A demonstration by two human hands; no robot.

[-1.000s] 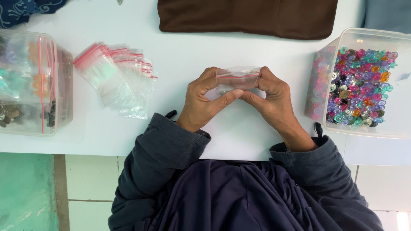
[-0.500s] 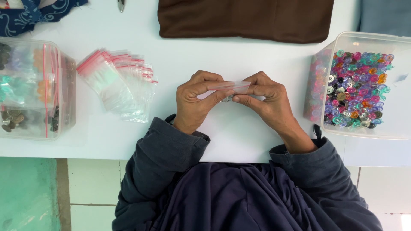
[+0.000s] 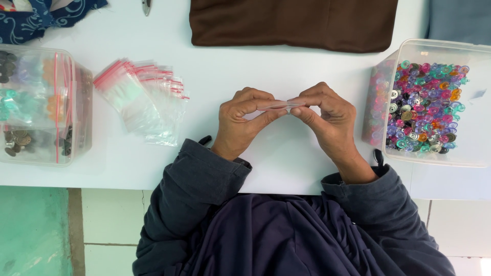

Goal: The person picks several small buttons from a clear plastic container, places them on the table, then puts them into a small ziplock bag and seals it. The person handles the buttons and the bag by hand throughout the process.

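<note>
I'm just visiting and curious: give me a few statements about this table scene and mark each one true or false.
1. Both hands, left hand and right hand, pinch one small clear bag. True.
2. The tub of colourful beads sits to the person's left. False: it is on the right.
3. A pile of empty bags lies on the table. True.
4. The brown cloth covers the bag pile. False: it lies apart, at the far edge.
</note>
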